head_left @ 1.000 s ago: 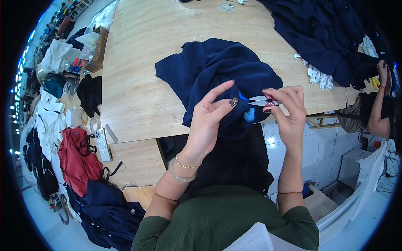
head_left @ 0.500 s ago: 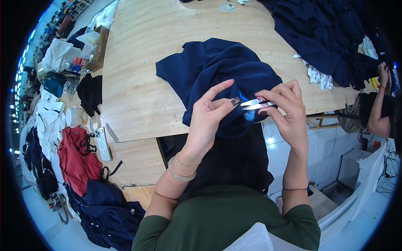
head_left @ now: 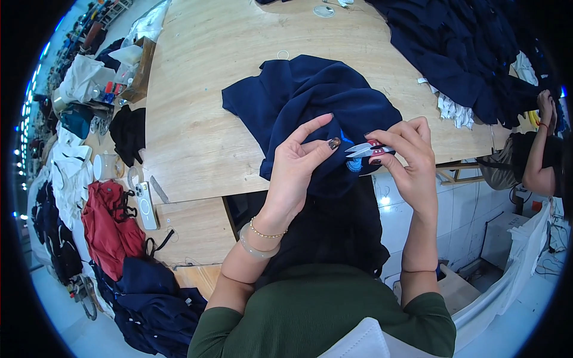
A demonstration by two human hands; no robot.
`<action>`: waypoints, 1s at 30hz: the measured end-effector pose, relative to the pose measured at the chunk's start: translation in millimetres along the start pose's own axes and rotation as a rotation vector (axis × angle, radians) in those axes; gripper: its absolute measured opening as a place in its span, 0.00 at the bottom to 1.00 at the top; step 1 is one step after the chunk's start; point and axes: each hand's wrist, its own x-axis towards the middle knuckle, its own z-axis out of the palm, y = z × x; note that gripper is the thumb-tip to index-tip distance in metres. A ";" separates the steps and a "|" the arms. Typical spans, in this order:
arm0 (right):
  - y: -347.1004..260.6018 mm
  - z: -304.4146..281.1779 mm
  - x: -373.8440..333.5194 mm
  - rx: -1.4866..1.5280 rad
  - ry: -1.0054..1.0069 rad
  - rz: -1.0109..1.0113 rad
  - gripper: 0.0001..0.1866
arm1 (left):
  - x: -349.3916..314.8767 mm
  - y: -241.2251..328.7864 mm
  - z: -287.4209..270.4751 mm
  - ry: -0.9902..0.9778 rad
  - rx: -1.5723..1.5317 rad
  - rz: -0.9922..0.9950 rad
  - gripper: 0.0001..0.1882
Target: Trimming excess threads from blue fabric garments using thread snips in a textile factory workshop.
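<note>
A navy blue garment [head_left: 322, 89] lies bunched on the wooden table and hangs over its near edge. My left hand [head_left: 293, 164] grips a fold of it, thumb and index finger reaching toward a bright blue embroidered patch [head_left: 354, 165]. Between the thumb and fingers of my right hand [head_left: 412, 155] is a pair of thread snips [head_left: 375, 148] with red on the handles. Their pointed blades are slightly apart, aimed left just above the patch and close to my left thumb. Whether a thread lies between the blades is too small to tell.
The wooden table [head_left: 197, 77] stretches ahead. More navy garments [head_left: 453, 53] are heaped at the far right, near another person's arms [head_left: 540, 143]. To the left are a phone [head_left: 145, 206], a red garment [head_left: 107, 227], a white mug [head_left: 107, 167] and a cardboard box [head_left: 142, 68].
The snips have turned a little and shifted slightly right, their blades closer together than before. My left hand and the garment have hardly moved.
</note>
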 end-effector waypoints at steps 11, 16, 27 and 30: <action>54.5 6.3 -10.4 0.735 0.442 0.436 0.08 | -23.2 -12.8 -11.1 -0.643 0.696 0.032 0.22; 103.5 24.0 -35.0 0.468 0.441 0.813 0.12 | -38.0 -0.8 -41.0 -0.322 1.243 0.505 0.18; 76.8 -41.7 15.5 1.206 0.488 0.541 0.11 | -67.9 154.6 -133.7 0.552 0.985 1.272 0.07; 82.4 -76.8 63.4 0.917 0.467 0.404 0.06 | -58.9 200.6 -132.5 0.555 0.736 1.023 0.09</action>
